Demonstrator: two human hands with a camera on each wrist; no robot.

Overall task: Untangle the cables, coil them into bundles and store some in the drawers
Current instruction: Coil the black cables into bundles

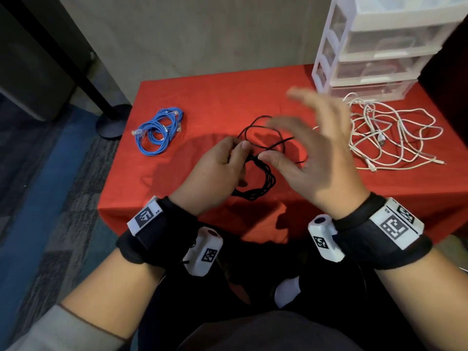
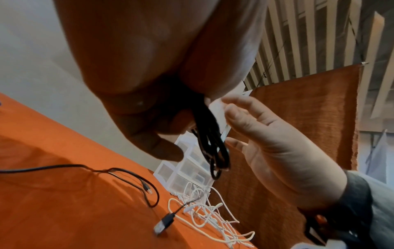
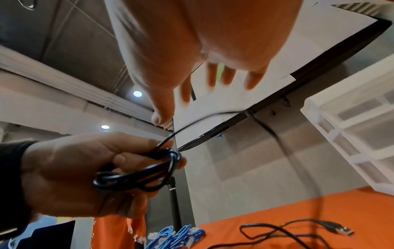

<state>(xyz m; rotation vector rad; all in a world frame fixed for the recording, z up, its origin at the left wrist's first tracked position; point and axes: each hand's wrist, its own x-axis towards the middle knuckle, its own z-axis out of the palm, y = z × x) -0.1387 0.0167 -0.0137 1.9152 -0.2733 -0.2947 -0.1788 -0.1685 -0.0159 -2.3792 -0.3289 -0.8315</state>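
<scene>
Two bare forearms reach up from the bottom of the head view. Each wrist wears a wide black fabric band. The band at lower left (image 1: 152, 236) carries a white rectangular plate printed with a black square code marker. The band at lower right (image 1: 379, 239) carries a larger white plate with two such markers side by side. A white boxy camera unit hangs under each wrist, the left one (image 1: 203, 252) and the right one (image 1: 325, 238), each with a dark round lens and a small code marker. A light grey sleeve with a thin dark cuff line (image 1: 83, 325) covers the arm at bottom left. Dark clothing fills the bottom centre.
</scene>
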